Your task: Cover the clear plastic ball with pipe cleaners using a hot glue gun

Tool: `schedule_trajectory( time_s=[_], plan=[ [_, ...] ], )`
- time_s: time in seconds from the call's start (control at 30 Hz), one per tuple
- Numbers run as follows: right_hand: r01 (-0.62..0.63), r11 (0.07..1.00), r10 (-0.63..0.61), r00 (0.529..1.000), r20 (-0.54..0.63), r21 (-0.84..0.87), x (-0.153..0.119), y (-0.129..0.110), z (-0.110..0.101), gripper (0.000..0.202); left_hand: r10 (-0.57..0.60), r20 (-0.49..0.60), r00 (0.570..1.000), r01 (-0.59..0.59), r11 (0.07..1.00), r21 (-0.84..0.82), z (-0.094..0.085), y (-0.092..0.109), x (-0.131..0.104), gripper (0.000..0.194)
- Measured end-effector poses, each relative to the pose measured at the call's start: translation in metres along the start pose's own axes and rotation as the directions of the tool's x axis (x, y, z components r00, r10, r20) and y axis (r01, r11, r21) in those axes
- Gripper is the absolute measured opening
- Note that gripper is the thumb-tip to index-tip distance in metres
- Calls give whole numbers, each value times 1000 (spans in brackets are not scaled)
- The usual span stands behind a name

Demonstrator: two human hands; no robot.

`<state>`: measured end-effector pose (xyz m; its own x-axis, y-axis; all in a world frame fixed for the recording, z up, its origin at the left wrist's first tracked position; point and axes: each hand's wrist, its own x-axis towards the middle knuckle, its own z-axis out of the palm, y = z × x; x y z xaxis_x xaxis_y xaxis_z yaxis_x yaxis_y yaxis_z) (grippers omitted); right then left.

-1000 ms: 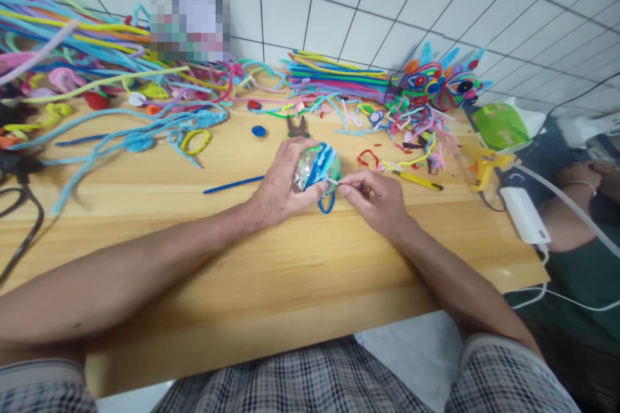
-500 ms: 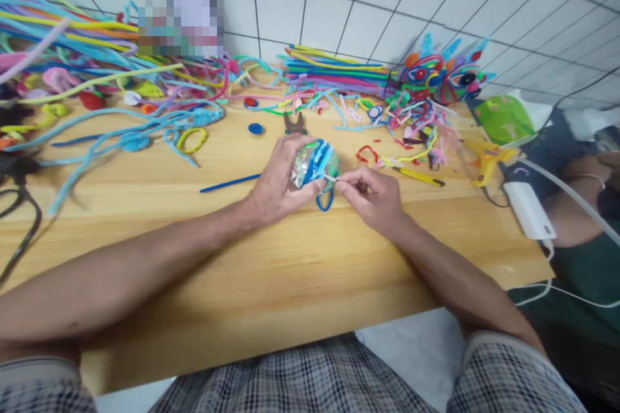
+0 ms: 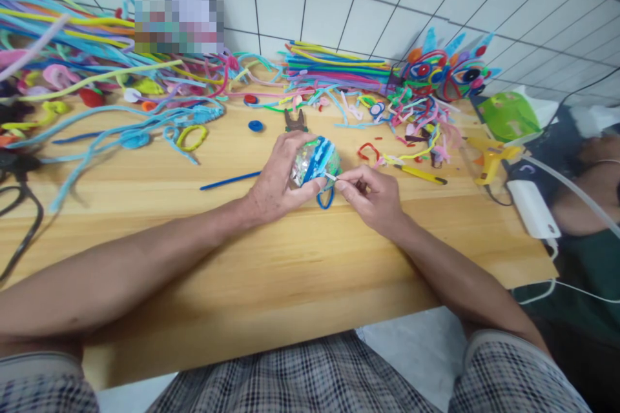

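Observation:
My left hand (image 3: 281,174) is wrapped round a rounded, clear and green craft piece (image 3: 317,161) with blue and light-blue fuzzy strips across it. My right hand (image 3: 371,197) pinches a thin, pale stick-like piece (image 3: 331,176) whose tip meets the craft piece near my left thumb; its exact kind is too small to make out. A blue pipe-cleaner loop (image 3: 325,199) hangs below the craft piece. To the left of my left hand lies a straight blue pipe cleaner (image 3: 230,181). Dark-handled pliers (image 3: 295,120) lie just beyond my hands.
Pipe cleaners in many colours (image 3: 339,71) lie along the wall, with scraps at right. A yellow cutter (image 3: 421,174), a yellow glue gun (image 3: 494,158) and a white box with a cable (image 3: 533,206) are at right. A black cable (image 3: 29,226) lies at left. Another person's arm (image 3: 586,200) shows at far right.
The view has shifted very slightly. Both hands keep nearly the same place on the craft piece and the thin pale piece.

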<state>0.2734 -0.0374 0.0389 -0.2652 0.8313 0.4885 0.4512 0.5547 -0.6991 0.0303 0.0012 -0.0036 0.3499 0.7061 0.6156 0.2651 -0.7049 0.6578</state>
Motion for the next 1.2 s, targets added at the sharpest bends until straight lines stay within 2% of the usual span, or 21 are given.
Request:
schedule_trajectory(
  time_s=[0.3, 0.53, 0.7, 1.03, 1.2],
  plan=[
    [-8, 1000, 8, 1000, -4, 10, -2, 2, 1, 11, 11, 11, 1000, -11, 999, 35, 0, -1, -1, 67],
    [-58, 998, 58, 998, 7, -7, -3, 3, 2, 21, 52, 7, 999, -52, 996, 68, 1, -3, -1, 67],
    [-39, 999, 39, 999, -11, -14, -3, 3, 2, 18, 43, 15, 999, -44, 996, 77, 1, -4, -1, 67],
    [21, 999, -22, 1000, -17, -26, -1, 3, 1, 12, 46, -28, 999, -46, 999, -8, 5, -8, -3, 67],
    [11, 999, -12, 1000, -22, -47, -1, 1, 0, 10, 20, 34, 999, -20, 1000, 9, 3, -4, -1, 72]
  ],
)
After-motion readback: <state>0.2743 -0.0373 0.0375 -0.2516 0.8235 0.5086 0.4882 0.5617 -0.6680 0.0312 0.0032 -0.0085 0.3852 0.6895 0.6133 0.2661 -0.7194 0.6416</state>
